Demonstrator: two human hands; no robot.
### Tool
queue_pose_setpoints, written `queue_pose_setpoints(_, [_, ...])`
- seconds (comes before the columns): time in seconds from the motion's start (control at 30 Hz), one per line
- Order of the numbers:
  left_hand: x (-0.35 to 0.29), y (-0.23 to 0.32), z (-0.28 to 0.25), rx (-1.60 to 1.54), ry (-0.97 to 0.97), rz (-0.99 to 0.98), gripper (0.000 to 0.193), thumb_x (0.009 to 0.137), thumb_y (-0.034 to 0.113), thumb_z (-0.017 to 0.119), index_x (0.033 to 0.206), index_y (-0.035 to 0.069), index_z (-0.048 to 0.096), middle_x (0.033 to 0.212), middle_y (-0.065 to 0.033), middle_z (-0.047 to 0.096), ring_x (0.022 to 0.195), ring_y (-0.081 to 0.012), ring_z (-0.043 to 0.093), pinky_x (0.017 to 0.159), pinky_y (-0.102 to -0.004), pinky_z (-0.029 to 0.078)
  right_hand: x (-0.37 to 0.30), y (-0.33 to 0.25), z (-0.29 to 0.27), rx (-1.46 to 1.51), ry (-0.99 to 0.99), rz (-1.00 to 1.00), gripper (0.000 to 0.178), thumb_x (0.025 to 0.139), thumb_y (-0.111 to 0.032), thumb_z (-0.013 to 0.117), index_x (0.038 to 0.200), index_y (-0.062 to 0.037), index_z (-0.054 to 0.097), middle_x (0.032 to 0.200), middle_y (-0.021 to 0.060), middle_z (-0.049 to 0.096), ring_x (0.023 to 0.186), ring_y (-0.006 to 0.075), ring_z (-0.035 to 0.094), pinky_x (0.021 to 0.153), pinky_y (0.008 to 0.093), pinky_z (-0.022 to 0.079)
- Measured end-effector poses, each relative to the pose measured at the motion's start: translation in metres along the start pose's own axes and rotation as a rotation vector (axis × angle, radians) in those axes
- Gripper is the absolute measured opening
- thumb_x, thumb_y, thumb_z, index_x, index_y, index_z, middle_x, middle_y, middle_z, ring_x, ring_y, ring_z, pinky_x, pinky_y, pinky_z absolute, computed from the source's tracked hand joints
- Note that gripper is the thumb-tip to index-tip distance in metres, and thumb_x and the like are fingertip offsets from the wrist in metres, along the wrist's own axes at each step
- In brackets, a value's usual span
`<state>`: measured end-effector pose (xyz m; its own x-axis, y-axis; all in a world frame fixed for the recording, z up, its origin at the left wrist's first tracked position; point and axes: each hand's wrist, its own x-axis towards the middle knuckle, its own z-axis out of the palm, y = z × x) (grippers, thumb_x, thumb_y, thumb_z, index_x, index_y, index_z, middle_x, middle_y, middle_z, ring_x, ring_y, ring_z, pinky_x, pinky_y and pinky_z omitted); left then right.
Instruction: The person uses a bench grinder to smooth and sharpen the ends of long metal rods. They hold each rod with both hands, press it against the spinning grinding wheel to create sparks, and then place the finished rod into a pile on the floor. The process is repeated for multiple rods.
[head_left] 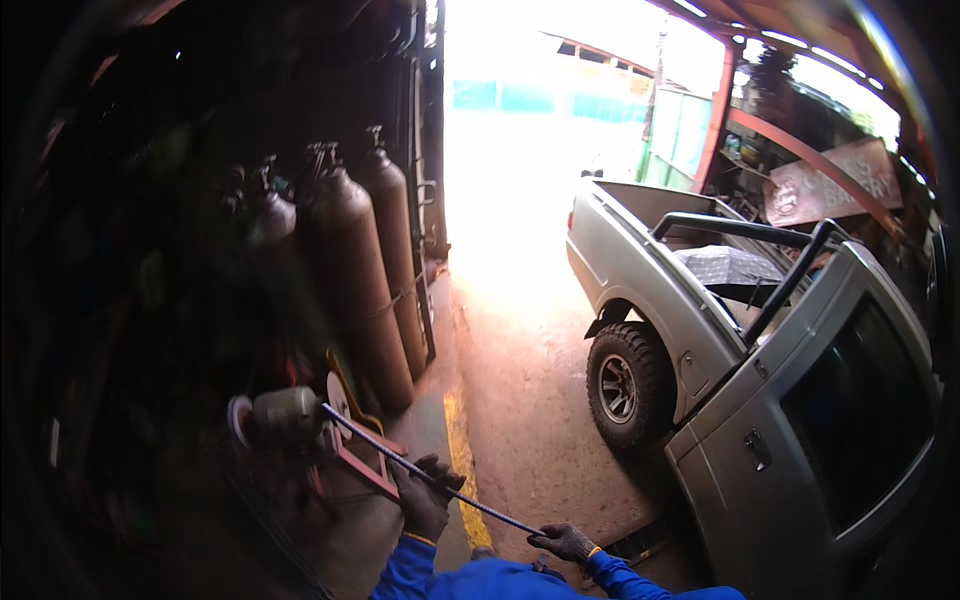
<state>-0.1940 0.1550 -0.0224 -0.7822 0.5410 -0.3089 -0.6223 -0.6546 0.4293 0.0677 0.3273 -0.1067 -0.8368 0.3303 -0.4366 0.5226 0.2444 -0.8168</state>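
A long, thin steel rod (375,440), ribbed like rebar, slants across in front of me. My left hand (425,497), in a dark glove, is closed around its middle. Near the rod's lower right end, my gloved right hand (567,543) grips it. The rod's far end meets a bench grinder (285,416) at the wheel on its right side; whether they touch, I cannot tell. Another wheel (238,421) shows at the grinder's left side. Beside the right wheel is a yellow curved guard (347,385), with a reddish metal frame (362,467) below.
Several tall brown gas cylinders (350,260) stand behind the grinder. A silver pickup truck (720,380) is parked at the right. A yellow painted line (461,450) runs along the floor edge between. Cables (275,540) lie in shadow at lower left. Bright daylight fills the far opening.
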Motion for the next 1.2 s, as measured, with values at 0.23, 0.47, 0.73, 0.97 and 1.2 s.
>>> queue_pose_setpoints(0.23, [0.02,-0.036,-0.067,-0.237,0.164,-0.132,0.069,0.095,0.069,0.034,0.092,0.006,0.064,0.074,-0.0108,0.065,0.067,-0.031,0.062,0.072,-0.0485,0.054,-0.022,0.032,0.002,0.158,-0.092,0.079,0.035,0.094,-0.032,0.067,0.107,0.0015,0.07,0.094,0.0101,0.073,0.089,0.0105,0.062,0.082,0.0302,0.051])
queue_pose_setpoints(0.47, [0.052,-0.011,-0.133,0.013,0.361,-0.385,0.081,0.091,0.076,0.031,0.09,-0.001,0.058,0.081,-0.0192,0.064,0.075,-0.0363,0.064,0.073,-0.0528,0.055,-0.033,-0.014,-0.007,0.187,-0.103,0.232,0.03,0.092,-0.022,0.069,0.103,0.0056,0.069,0.086,0.0067,0.072,0.079,0.0101,0.06,0.071,0.0302,0.052])
queue_pose_setpoints(0.73, [0.098,-0.021,-0.126,-0.133,0.553,-0.168,0.063,0.092,0.073,0.04,0.084,0.012,0.055,0.053,0.004,0.037,0.041,-0.0112,0.034,0.038,-0.0258,0.031,-0.019,-0.016,0.034,0.001,0.016,0.18,0.032,0.092,-0.025,0.069,0.1,0.0057,0.068,0.084,0.0101,0.071,0.076,0.0097,0.058,0.067,0.0309,0.049])
queue_pose_setpoints(0.97, [0.11,0.004,-0.14,-0.16,0.406,-0.279,0.057,0.095,0.068,0.039,0.083,0.014,0.05,0.052,0.0055,0.03,0.042,-0.0105,0.029,0.04,-0.0274,0.027,-0.026,-0.054,0.082,0.023,0.018,0.253,0.035,0.099,-0.031,0.057,0.097,0.0009,0.071,0.074,0.0064,0.064,0.067,0.0121,0.055,0.062,0.0293,0.045])
queue_pose_setpoints(1.2, [0.12,0.025,-0.154,-0.045,0.49,-0.34,0.059,0.095,0.069,0.039,0.087,0.013,0.053,0.054,0.0053,0.031,0.043,-0.0098,0.03,0.04,-0.0262,0.028,-0.022,-0.072,0.106,0.155,0.081,0.263,0.037,0.101,-0.032,0.052,0.11,0.0005,0.067,0.064,-0.0024,0.047,0.058,0.0086,0.043,0.052,0.0268,0.037])
